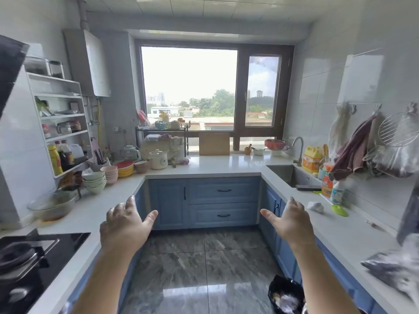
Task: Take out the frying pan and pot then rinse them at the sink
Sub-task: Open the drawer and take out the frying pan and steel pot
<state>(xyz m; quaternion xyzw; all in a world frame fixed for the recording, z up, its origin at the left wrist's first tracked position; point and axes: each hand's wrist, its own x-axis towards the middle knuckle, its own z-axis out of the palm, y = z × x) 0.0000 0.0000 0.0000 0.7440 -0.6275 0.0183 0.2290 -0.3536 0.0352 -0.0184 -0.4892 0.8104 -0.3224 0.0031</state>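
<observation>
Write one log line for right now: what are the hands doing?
left hand: open, empty | right hand: open, empty | sink: untouched | pan, pot: not seen | step: not started

U-shaped kitchen w/ white countertop (210, 165), blue cabinets (204, 201), grey marbled floor tiles (204, 264), white tiled walls (328, 75). Big dark-framed window (189, 87) at back, bright daylight. White shelf rack (61, 123) on the left.

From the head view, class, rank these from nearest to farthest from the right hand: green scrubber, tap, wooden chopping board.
From the right hand:
1. Green scrubber, on the right counter.
2. Tap, behind the sink.
3. Wooden chopping board, under the window.
</observation>
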